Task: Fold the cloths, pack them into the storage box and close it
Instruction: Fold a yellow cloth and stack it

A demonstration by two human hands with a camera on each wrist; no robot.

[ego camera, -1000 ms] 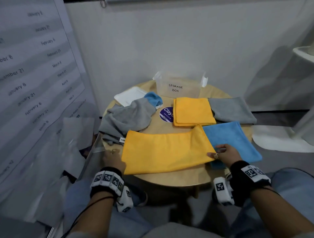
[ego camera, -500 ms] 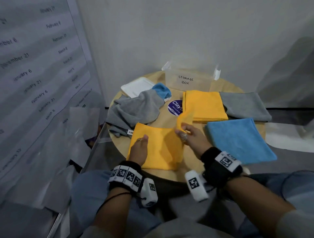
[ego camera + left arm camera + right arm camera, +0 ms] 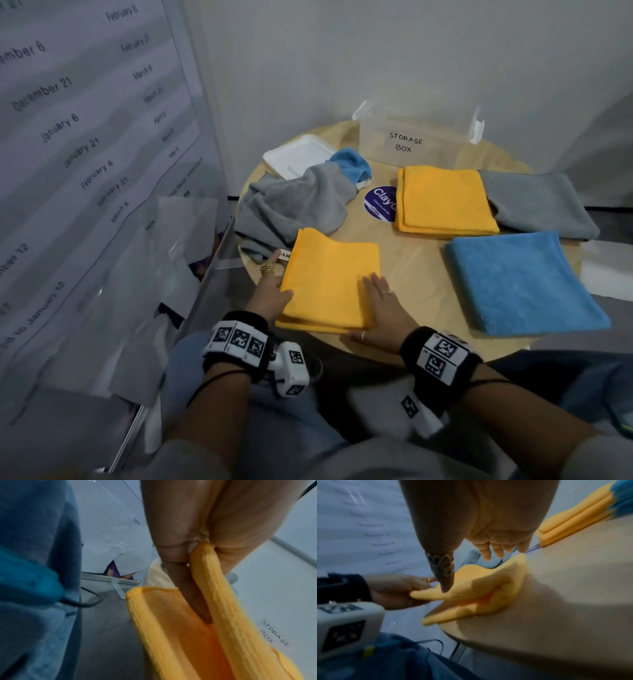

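A yellow cloth (image 3: 329,281) lies folded in half at the front left of the round table (image 3: 421,260). My left hand (image 3: 274,284) pinches its left edge between thumb and fingers (image 3: 178,555), with the yellow cloth (image 3: 188,635) filling the left wrist view. My right hand (image 3: 380,308) lies flat on the cloth's right side, fingers straight. In the right wrist view the right hand (image 3: 496,547) hovers over the rumpled yellow cloth (image 3: 479,588). The clear storage box (image 3: 418,140) stands open at the back, its white lid (image 3: 298,156) to the left.
A crumpled grey cloth (image 3: 294,205) with a blue cloth (image 3: 352,164) lies at the back left. A folded yellow cloth (image 3: 445,198), a folded grey cloth (image 3: 537,202) and a folded blue cloth (image 3: 520,281) sit on the right. A purple sticker (image 3: 382,204) marks the middle.
My right hand carried the yellow cloth's right end over to the left, folding it in half, and now lies flat on it. My left hand kept hold of the left edge.
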